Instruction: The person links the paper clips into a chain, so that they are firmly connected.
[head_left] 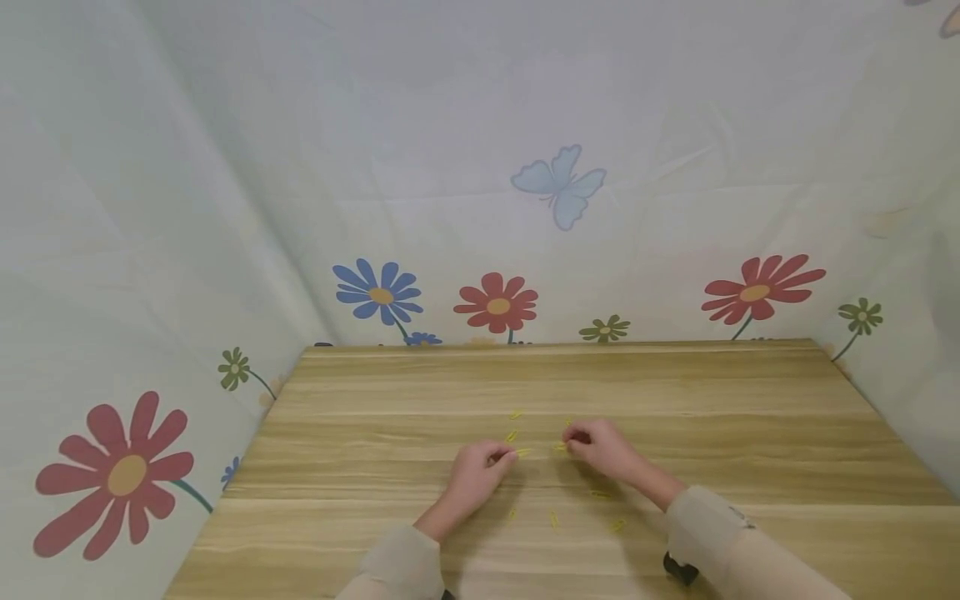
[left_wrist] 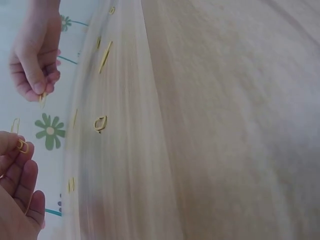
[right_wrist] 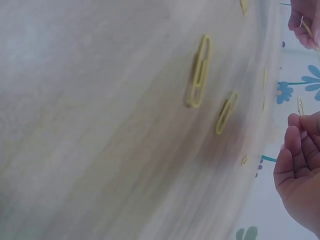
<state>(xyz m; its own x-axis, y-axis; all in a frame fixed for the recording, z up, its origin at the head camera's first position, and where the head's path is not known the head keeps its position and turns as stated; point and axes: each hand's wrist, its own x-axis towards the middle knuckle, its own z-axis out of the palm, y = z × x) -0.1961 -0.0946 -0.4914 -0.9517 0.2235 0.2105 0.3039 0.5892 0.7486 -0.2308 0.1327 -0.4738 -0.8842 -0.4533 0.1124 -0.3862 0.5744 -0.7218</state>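
- Paper clip (right_wrist: 300, 106) in the right hand (head_left: 603, 450) is pinched above the table (head_left: 375, 400); I judge a slack grip could drop it.
- Left hand (head_left: 471, 477) pinches another clip (left_wrist: 23, 146), also above the table; were both clips to meet crookedly, I'd expect them to snag or slip.
- Loose clips (right_wrist: 200, 71) lie scattered on the table; a low-sweeping right sleeve (head_left: 708, 529) could, I reckon, push them out of my reach.

Muted light; soft shadows on tabletop (head_left: 360, 433); wrist views hazy.
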